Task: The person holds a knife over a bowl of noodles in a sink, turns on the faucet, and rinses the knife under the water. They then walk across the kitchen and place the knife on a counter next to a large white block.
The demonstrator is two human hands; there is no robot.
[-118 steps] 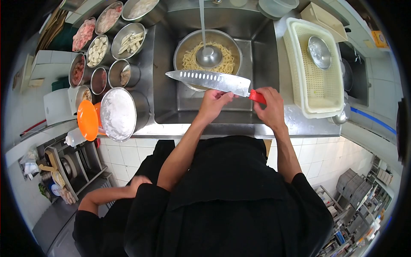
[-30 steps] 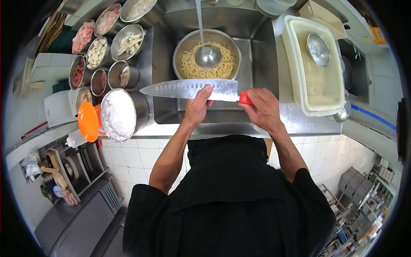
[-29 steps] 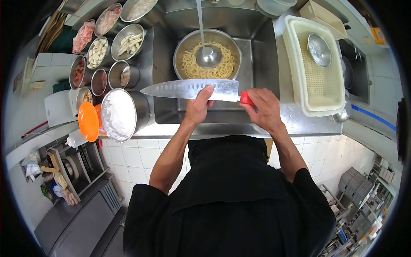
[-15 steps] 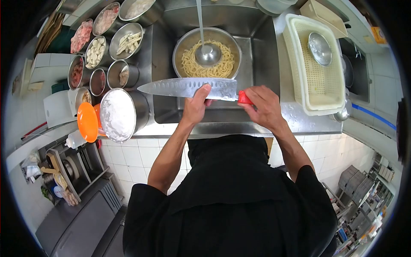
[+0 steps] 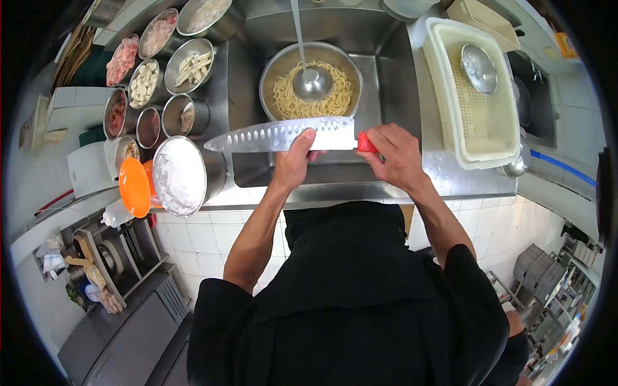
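A large knife (image 5: 257, 136) lies level across the front part of the sink (image 5: 257, 170), its tip toward the left. My right hand (image 5: 394, 154) is closed around its red handle (image 5: 365, 142). The blade near the handle is pinched by my left hand (image 5: 295, 161), with the thumb on top and fingers partly hidden beneath. Just beyond the blade, a metal bowl (image 5: 355, 71) of noodles (image 5: 290, 96) stands in the sink, and a ladle (image 5: 313, 83) rests on the noodles.
Metal containers of meat (image 5: 122, 61) and pale slices (image 5: 193, 67) stand at the left, with a pot of white powder (image 5: 179, 175) and an orange lid (image 5: 134, 188) nearer. A cream basket (image 5: 479, 128) holding a metal bowl (image 5: 479, 68) is at the right.
The knife blade has tilted slightly, so its row of dimples shows more brightly. Both hands keep nearly the same place and hold. Part of another person's arm now shows at the lower right.
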